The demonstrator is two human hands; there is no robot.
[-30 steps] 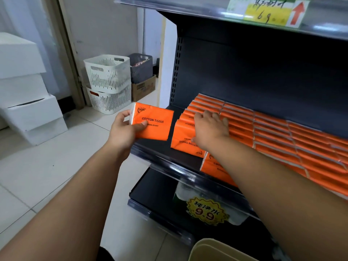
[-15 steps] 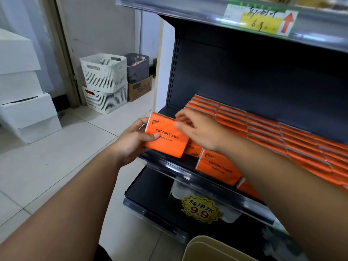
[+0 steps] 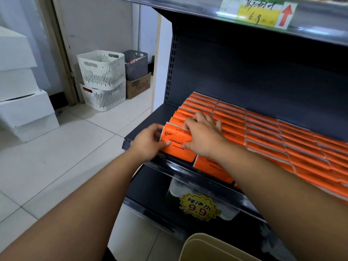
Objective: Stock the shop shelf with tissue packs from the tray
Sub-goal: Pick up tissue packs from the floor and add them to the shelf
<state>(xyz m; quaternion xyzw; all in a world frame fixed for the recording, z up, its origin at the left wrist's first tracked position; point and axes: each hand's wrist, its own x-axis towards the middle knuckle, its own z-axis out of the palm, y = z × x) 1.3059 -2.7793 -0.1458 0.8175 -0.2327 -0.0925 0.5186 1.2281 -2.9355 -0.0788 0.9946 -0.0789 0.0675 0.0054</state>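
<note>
- While the left hand (image 3: 147, 143) and right hand (image 3: 204, 137) curl fingers (image 3: 162, 145) round one pack (image 3: 177, 147) at the near left, the shelf (image 3: 160, 114) looks nearly full.
- What the tray (image 3: 207, 248) holds is hidden.

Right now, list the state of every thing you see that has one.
front tissue pack: on edge at the front of the shelf, gripped by both hands.
left hand: grips the pack's left end.
right hand: grips the pack's top.
shelved packs: on edge, in packed rows.
white baskets: stacked.
</note>
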